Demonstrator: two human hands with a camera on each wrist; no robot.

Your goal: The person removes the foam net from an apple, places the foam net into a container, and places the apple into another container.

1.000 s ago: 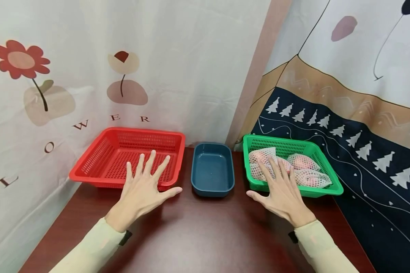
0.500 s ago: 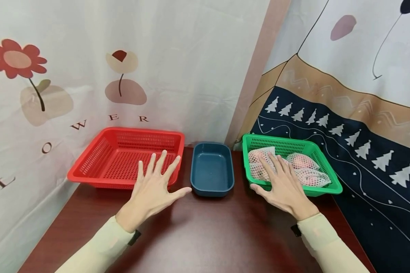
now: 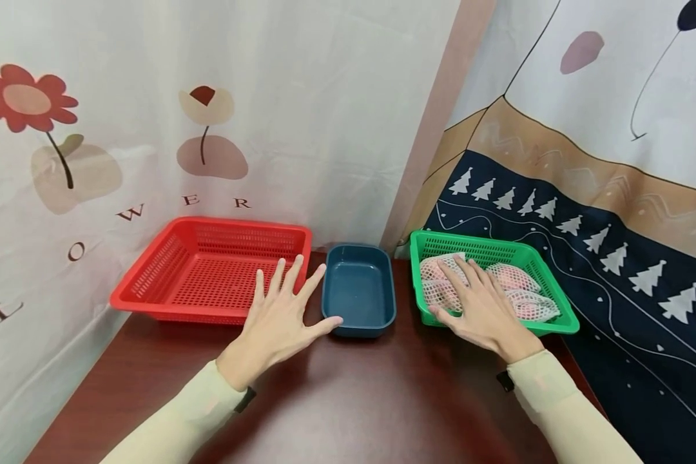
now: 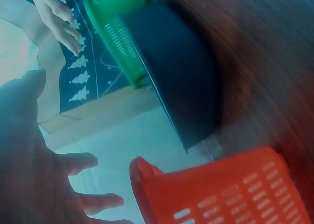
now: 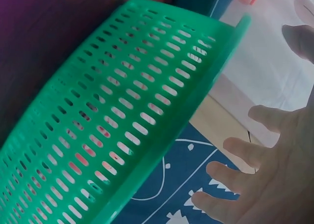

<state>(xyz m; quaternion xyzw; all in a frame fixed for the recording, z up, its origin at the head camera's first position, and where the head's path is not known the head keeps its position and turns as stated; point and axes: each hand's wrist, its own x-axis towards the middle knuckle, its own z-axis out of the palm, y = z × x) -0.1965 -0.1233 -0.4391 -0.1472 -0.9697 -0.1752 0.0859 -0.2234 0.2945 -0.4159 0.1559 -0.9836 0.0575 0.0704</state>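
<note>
My left hand (image 3: 281, 325) hovers with fingers spread between the red basket and the blue tray, holding nothing. Its thumb tip overlaps the tray's near-left corner in the head view. Above the near rim of the green basket (image 3: 568, 316), my right hand (image 3: 487, 312) is spread out and holds nothing. Inside that basket lie several pinkish round things wrapped in white mesh (image 3: 513, 277), partly hidden by the right hand. In the right wrist view, the fingers (image 5: 265, 160) stand apart from the green basket's wall (image 5: 127, 101).
A red slotted basket (image 3: 168, 316) stands at the left. The dark blue tray (image 3: 358, 290) sits between the two baskets. All three stand on a dark red-brown table (image 3: 371, 399), before a printed curtain (image 3: 325, 116).
My left hand has moved right, from in front of the red basket toward the blue tray. The right hand has shifted slightly right. Neither hand has taken hold of anything.
</note>
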